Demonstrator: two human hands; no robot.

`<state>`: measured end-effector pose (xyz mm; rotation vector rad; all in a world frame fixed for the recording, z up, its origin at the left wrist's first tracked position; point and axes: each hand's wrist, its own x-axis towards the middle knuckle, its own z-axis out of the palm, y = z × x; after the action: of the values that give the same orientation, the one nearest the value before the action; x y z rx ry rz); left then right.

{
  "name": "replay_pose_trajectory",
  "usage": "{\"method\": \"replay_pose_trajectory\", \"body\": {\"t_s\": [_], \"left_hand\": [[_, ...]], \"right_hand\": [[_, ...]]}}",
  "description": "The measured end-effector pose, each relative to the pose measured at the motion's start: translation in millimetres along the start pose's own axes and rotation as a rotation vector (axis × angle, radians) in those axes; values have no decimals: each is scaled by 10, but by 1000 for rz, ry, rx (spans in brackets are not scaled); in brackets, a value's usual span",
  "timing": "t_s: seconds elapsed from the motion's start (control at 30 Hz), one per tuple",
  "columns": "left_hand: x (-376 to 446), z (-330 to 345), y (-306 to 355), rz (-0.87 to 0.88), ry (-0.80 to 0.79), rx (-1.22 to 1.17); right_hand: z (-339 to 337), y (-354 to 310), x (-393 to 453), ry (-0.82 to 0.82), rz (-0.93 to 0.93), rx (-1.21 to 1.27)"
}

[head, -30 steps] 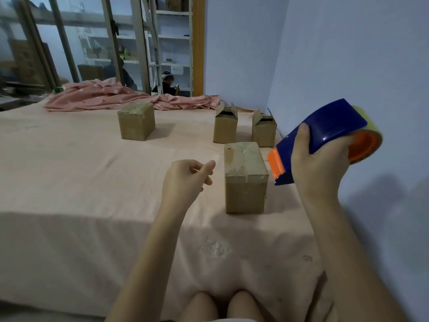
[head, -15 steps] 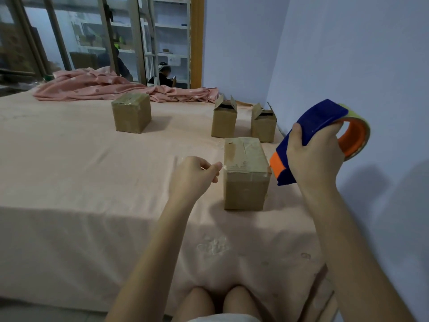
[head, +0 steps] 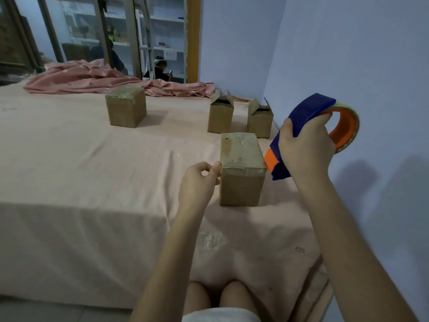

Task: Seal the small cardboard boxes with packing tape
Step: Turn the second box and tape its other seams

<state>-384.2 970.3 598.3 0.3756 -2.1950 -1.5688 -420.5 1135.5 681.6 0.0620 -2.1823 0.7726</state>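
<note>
Over the last second the left hand (head: pixel 197 182) has drifted in from open cloth until its curled fingertips (head: pixel 217 166) sit against the upper left edge of the nearest box (head: pixel 241 168). Its fingers are bent loosely; whether they pinch a tape end I cannot tell. The right hand (head: pixel 304 147) grips the blue and orange tape dispenser (head: pixel 308 126), which has come lower, so its orange mouth is now just beside the box's right top corner, at about three o'clock from it.

That box stands on the pink-covered table (head: pixel 92 170), flaps down, with glossy tape already across its top. I'd judge the person is steadying it for one more strip, or for pressing an end down.

From that box, two boxes with flaps still up wait at twelve o'clock: one (head: pixel 220 117) and its neighbour (head: pixel 260 122), just beside each other. A closed, taped box (head: pixel 126 106) sits at ten o'clock, well apart. So roughly half the job looks done.
</note>
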Motion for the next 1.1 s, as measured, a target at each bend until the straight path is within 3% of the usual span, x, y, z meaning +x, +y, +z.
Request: {"method": "replay_pose_trajectory", "body": {"t_s": [0.13,0.27,0.4,0.53,0.63,0.7,0.77,0.8,0.87,0.93,1.1], "left_hand": [[-121,113,37,-57,19,-111],[-137,200,33,-146,33,-61],[-83,130,33,-318,-131,-341],[-171,116,-22,-403,-224,-401],[-185,149,-45,-325,-128,-239],[-225,178,-83,-245,38,-59],[-372,223,-52,-138,224,-127],[-455,266,-8,-69,240,-225],[-604,386,73,56,120,-354],[-708,524,51,114,9,-332],[-780,578,-287,41,-26,-267]], "right_hand": [[2,11,-6,19,1,-33],[6,-30,-43,28,-27,-36],[1,-87,-6,11,-58,-24],[-18,-56,18,-2,-5,6],[-34,-50,-16,2,0,21],[-39,-47,-53,4,-13,9],[-46,-27,-68,7,-20,-6],[-47,-18,-62,12,-20,-11],[-42,-13,-46,19,-17,-19],[-25,-28,-33,14,-19,-23],[-13,-42,-30,-16,-6,-37]]}}
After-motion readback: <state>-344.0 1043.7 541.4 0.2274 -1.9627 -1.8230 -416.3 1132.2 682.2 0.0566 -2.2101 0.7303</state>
